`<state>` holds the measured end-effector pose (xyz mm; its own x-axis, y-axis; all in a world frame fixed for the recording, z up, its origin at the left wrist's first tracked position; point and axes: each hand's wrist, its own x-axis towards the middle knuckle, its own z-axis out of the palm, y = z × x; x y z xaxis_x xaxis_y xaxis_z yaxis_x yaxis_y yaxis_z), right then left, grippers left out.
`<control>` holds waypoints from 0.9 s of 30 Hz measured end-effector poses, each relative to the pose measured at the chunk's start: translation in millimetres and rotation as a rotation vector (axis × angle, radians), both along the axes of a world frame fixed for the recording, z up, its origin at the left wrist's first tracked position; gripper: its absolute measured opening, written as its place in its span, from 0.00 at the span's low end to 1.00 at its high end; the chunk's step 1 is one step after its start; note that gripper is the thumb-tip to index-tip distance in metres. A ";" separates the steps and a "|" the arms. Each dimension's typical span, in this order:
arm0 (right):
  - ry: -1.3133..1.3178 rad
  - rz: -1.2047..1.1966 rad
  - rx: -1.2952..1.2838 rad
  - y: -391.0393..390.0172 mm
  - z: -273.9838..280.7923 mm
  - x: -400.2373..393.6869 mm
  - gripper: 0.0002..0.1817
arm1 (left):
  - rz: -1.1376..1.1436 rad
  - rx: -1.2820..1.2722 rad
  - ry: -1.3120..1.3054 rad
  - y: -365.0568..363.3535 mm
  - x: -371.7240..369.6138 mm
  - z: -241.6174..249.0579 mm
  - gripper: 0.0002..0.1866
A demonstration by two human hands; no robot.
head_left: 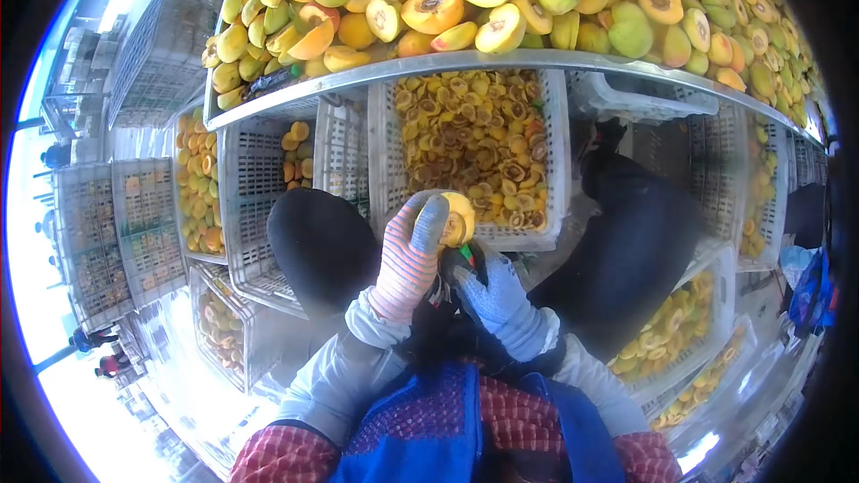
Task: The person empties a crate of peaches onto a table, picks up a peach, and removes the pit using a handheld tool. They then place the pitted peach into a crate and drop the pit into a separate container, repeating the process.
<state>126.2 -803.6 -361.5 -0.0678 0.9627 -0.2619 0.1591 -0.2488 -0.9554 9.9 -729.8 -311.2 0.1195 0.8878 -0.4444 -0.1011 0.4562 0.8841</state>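
Observation:
My left hand (412,255), in a striped glove, grips a halved yellow fruit (457,220) with its cut face and brown centre showing. Just below and to the right, my right hand (496,291), in a blue-grey glove, is closed around a small tool (467,255) with a green and red part. The tool's tip is hidden close to the fruit. Both hands are above my lap, in front of a white crate (380,143) filled with yellow fruit pieces.
A metal-edged table (358,74) heaped with halved fruit (432,9) spans the far side. Crates stand at left, including a mostly bare one (255,161), and at right, one with fruit (667,326). My knees flank the middle crate.

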 end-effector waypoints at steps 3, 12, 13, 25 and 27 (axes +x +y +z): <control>0.115 -0.008 0.072 -4.5 -4.8 1.1 0.19 | -0.103 0.004 0.056 0.2 -4.7 3.1 0.20; 1.472 0.130 -0.763 1.0 20.8 10.8 0.19 | -0.342 0.152 0.162 10.0 -11.9 -9.1 0.23; 1.672 0.208 -0.810 2.5 19.3 10.4 0.20 | -0.325 0.141 0.144 9.8 -8.2 -8.6 0.25; 2.286 0.099 -0.713 10.1 -0.3 -0.1 0.25 | 0.351 -0.153 -0.067 -12.4 -19.7 -10.5 0.26; 2.161 -0.029 -0.827 1.1 -13.2 -3.6 0.26 | 0.565 0.216 0.103 15.8 -60.8 17.7 0.22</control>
<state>122.6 -802.5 -374.7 -0.6808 0.7309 -0.0489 -0.6008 -0.5189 0.6081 -51.0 -713.9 -293.5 -0.4303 0.8726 -0.2313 -0.1845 0.1659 0.9687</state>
